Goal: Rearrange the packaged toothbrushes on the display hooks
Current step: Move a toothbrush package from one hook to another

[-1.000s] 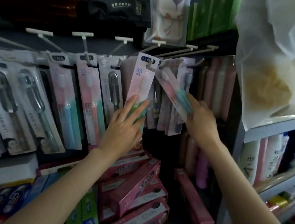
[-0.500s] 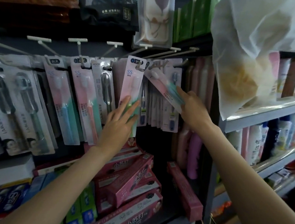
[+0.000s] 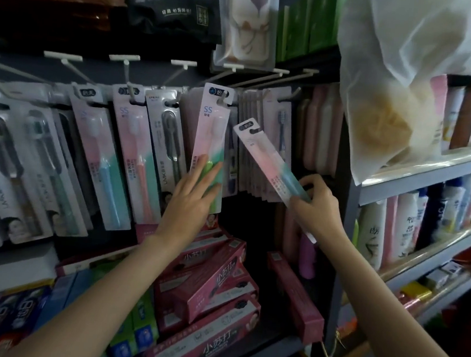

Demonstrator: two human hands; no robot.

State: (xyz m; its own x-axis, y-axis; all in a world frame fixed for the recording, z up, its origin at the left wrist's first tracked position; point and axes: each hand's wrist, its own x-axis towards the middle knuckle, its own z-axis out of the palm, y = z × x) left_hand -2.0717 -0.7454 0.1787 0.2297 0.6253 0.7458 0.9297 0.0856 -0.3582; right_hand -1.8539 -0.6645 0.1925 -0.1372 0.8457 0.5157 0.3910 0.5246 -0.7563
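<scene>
Packaged toothbrushes hang in a row on white display hooks (image 3: 129, 65). My left hand (image 3: 192, 196) lies with straight fingers against the lower part of a pink-and-green toothbrush pack marked SS (image 3: 211, 137), which hangs on its hook. My right hand (image 3: 315, 205) pinches the lower end of a second pink-and-teal toothbrush pack (image 3: 267, 158). That pack is off the hooks, tilted with its top pointing up and left, in front of a bundle of hanging packs (image 3: 260, 140).
More toothbrush packs (image 3: 94, 161) fill the hooks to the left. Pink toothpaste boxes (image 3: 209, 286) are stacked on the shelf below. A grey shelf upright (image 3: 342, 243) stands right of my hand, with bottles (image 3: 402, 228) behind it and a translucent bag (image 3: 399, 87) above.
My right hand has pulled the pink-and-teal pack down and off its hook. My left hand stays pressed on the SS pack.
</scene>
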